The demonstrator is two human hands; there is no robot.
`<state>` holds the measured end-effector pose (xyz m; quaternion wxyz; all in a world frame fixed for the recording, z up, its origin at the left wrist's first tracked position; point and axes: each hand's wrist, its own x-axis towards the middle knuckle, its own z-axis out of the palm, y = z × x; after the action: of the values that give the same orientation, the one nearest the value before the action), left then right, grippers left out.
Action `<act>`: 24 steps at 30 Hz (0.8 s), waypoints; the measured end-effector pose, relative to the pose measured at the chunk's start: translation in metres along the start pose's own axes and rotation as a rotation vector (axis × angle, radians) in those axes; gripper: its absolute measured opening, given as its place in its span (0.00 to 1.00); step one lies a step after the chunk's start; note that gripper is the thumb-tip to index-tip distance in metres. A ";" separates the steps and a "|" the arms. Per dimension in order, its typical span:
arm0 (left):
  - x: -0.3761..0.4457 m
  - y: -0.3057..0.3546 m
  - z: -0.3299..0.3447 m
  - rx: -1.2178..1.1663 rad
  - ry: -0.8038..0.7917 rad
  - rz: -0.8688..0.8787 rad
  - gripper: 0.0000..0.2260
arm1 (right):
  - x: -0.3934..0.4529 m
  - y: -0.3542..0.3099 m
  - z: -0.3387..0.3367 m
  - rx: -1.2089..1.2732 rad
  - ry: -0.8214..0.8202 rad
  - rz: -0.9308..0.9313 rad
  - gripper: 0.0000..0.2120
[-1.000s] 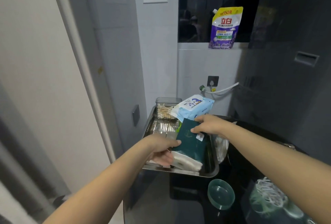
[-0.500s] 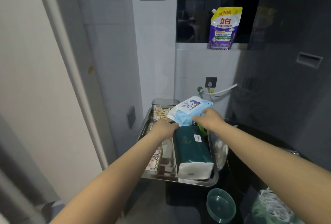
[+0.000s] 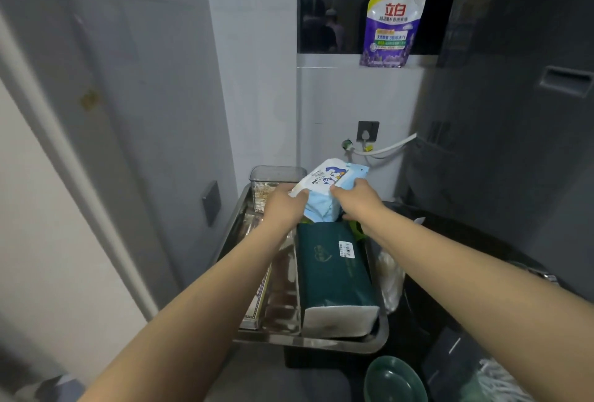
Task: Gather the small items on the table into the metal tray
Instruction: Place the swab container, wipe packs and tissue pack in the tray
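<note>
While both hands grip it, wipes pack sits between fingers

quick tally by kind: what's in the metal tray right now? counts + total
Wipes pack, light blue, held by left hand and right hand: 1
Tissue pack, dark green: 1
Clear box of cotton swabs: 1
Flat box at the left wall of the metal tray: 1
Total: 4
</note>
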<state>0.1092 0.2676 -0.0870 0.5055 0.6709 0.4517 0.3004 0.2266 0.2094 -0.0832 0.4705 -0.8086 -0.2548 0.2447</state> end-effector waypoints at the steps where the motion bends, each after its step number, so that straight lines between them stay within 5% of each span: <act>1: -0.001 -0.001 0.000 -0.007 0.002 -0.002 0.14 | 0.002 0.001 -0.001 0.008 -0.004 -0.013 0.26; 6: -0.007 0.000 0.009 -0.008 -0.064 -0.023 0.15 | 0.001 -0.002 -0.010 -0.066 0.010 -0.096 0.20; 24: -0.012 -0.003 0.017 -0.055 -0.242 -0.079 0.17 | 0.005 0.011 -0.009 -0.206 0.008 0.037 0.20</act>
<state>0.1185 0.2500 -0.0947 0.5859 0.6700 0.4051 0.2093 0.2380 0.2015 -0.0900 0.3814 -0.8581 -0.2620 0.2228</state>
